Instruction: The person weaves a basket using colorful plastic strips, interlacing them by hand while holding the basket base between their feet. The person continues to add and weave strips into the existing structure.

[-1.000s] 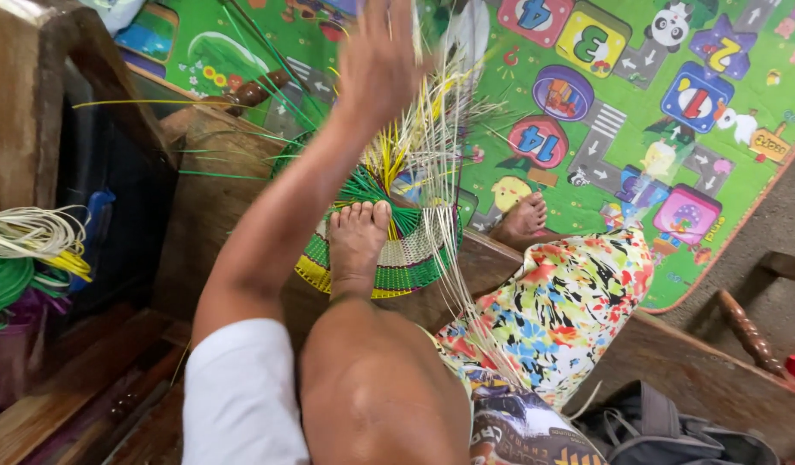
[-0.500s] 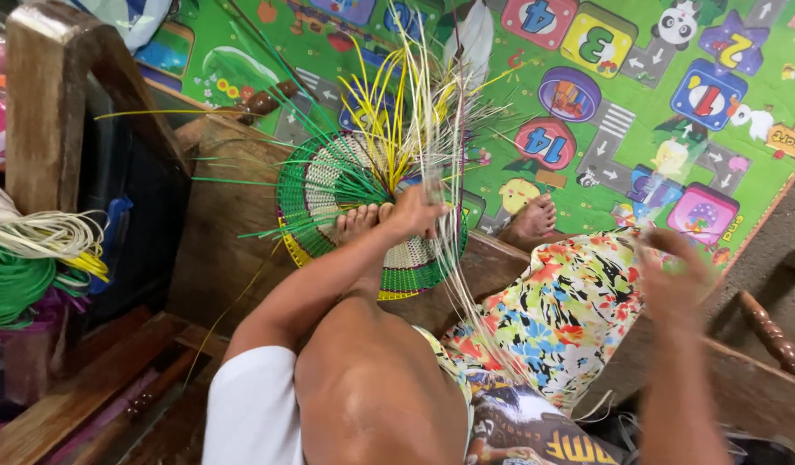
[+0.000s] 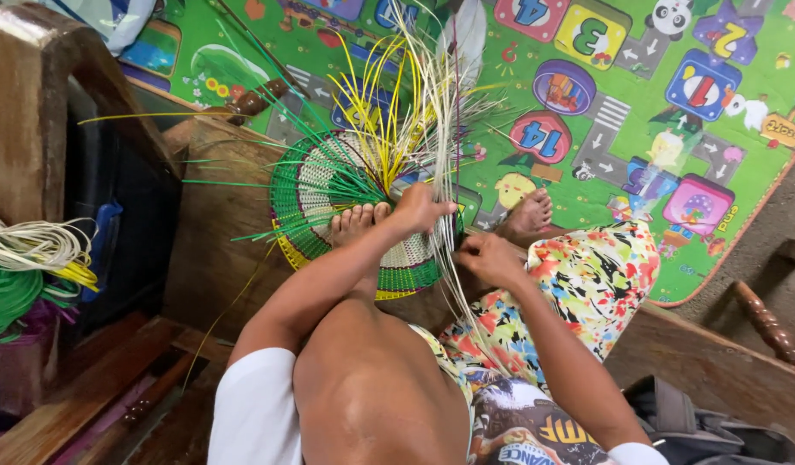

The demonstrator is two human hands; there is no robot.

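1. Head view, the work: a round woven piece [image 3: 346, 215] in green, white and yellow bands stands tilted on its edge against the front of a wooden bench [image 3: 216, 258]. Loose strips [image 3: 414, 103] in green, yellow and cream fan up and outward from its centre.

2. Head view, left hand: the left hand [image 3: 419, 209] rests on the right part of the woven piece, fingers curled and closed around a bunch of cream strips where they leave the weave. The forearm runs down toward the bottom of the frame, ending at a white sleeve [image 3: 255, 413].

3. Head view, right hand: the right hand [image 3: 490, 258] sits just beside and below the left, near the lower right rim of the woven piece. Its fingers are pinched shut on thin cream strips that trail down across the lap.

4. Head view, feet and legs: one bare foot [image 3: 356, 222] presses against the face of the woven piece, toes just beside the left hand. The other foot [image 3: 526, 215] rests on the play mat [image 3: 638, 112], right of the weave. A bare knee fills the lower middle; patterned floral cloth [image 3: 578, 293] covers the other leg.

5. Head view, surroundings: the bright green mat with coloured picture squares covers the floor. At the left edge, coils of green and cream strips [image 3: 27, 267] lie on the bench.
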